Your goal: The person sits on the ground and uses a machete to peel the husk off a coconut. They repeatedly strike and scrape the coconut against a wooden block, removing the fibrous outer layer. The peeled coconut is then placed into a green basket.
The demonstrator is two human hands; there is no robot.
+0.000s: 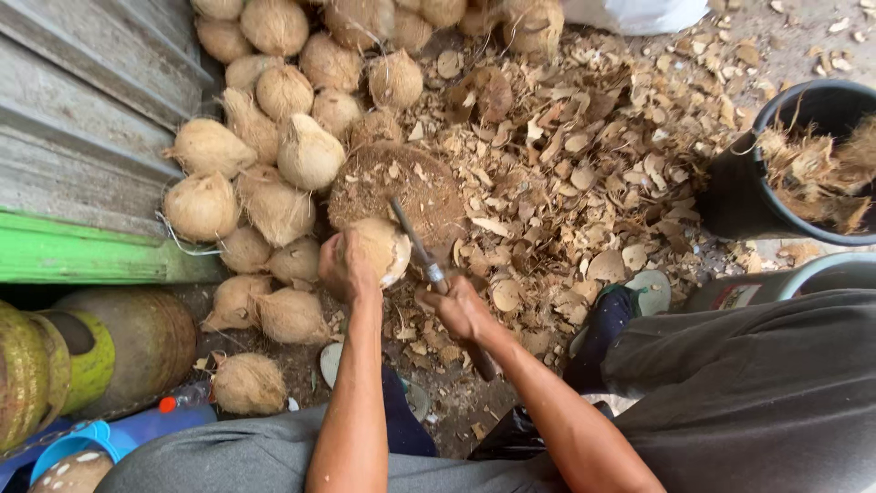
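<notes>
A partly husked coconut (379,248) is resting on the near edge of a round wooden chopping block (401,187), its pale shaved face turning toward the right. The left hand (345,265) is wrapping around the coconut's near left side, fingers curling tight on it and holding it steady against the block. Just to the right, the right hand (461,310) is gripping the handle of a long knife (420,245); its fist is closing fully round the handle, and the blade is slanting up and to the left so that its upper part is lying against the coconut's right side, over the block.

Behind and to the left of the block, a heap of husked coconuts (274,119) is piling up against a grey corrugated wall (82,100) with a green ledge (82,251) below it. To the right of the block, dry shell chips and husk scraps (584,155) are covering the ground. Farther right, a black bucket (744,192) is holding fibrous husk. The person's dark shoe (607,319) is sitting among the scraps near the right hand, and grey trouser legs are filling the lower edge. At the lower left, green and yellow cylinders (82,356) are lying beside a blue container (82,443).
</notes>
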